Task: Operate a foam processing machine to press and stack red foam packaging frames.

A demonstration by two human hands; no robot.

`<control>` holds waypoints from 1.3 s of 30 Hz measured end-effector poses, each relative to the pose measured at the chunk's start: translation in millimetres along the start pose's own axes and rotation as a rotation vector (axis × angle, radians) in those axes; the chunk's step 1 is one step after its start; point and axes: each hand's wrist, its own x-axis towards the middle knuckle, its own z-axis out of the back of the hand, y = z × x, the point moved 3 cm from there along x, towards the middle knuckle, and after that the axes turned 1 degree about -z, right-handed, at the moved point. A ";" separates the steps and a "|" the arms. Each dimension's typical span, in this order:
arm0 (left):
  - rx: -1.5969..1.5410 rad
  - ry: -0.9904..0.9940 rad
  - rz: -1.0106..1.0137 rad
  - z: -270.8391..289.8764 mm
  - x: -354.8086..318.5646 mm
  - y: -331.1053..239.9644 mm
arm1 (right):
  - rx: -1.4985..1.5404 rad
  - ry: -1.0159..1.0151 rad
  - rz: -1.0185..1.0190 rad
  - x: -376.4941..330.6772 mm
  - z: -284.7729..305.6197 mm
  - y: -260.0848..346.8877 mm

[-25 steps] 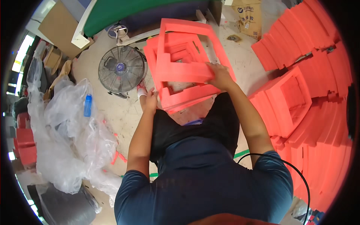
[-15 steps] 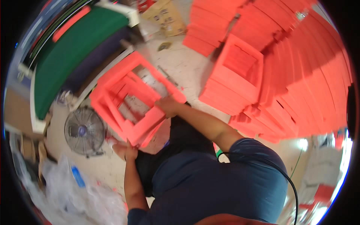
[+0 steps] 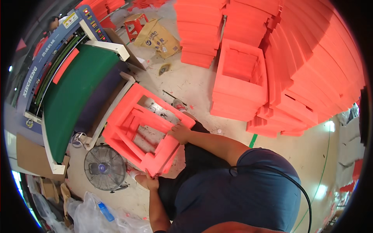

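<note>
To the right of the round black wire-cage floor fan [image 3: 104, 167], I see coral-red rectangular foam frames [image 3: 157, 159], stacked askew. Farther from the fan, the right hand [image 3: 180, 133] curls around one foam bar; nearer it, the left hand [image 3: 151, 181] meets a corner, how tightly I cannot tell. I'd support both sides evenly, lest the foam bend.

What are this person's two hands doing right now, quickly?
Left hand: fingers at the near corner of the red foam frames; how firmly closed cannot be told.
Right hand: closed over an edge of the red foam frames.
</note>
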 end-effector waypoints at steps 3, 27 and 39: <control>0.046 -0.019 0.003 -0.5 -5.0 -9.3 | 0.011 0.004 -0.001 -2.7 1.5 -1.6; 0.341 -0.175 -0.280 0.8 -8.1 -13.7 | 0.038 -0.101 0.016 -4.8 -7.2 -7.5; -0.039 -0.066 -0.027 -3.9 -1.4 19.7 | 0.077 0.022 0.007 2.2 -3.3 -1.3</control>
